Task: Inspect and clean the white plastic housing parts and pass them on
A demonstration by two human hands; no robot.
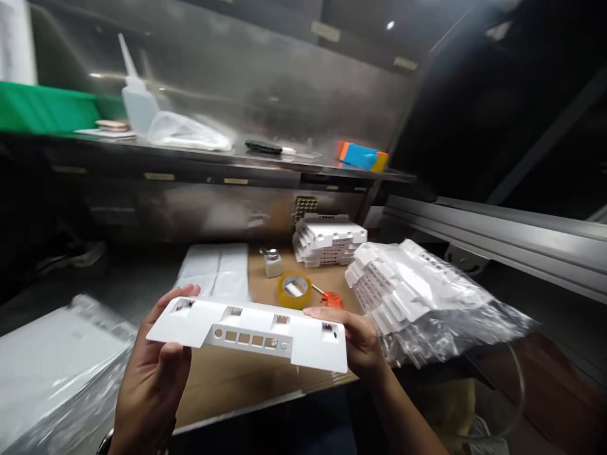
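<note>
I hold a long white plastic panel (251, 332) with several square cutouts level in front of me, above the cardboard-covered bench (227, 379). My left hand (154, 373) grips its left end, thumb under the front edge and fingers behind. My right hand (360, 341) grips the right end, fingers curled along the back edge. Both hands are closed on the panel.
A clear bag of similar white panels (422, 303) lies at the right, a bare stack of them (327, 240) behind. A yellow tape roll (294, 289), an orange-handled tool (331, 297) and a small bottle (272, 262) sit on the bench. A steel shelf (213, 158) above carries a squeeze bottle (137, 101).
</note>
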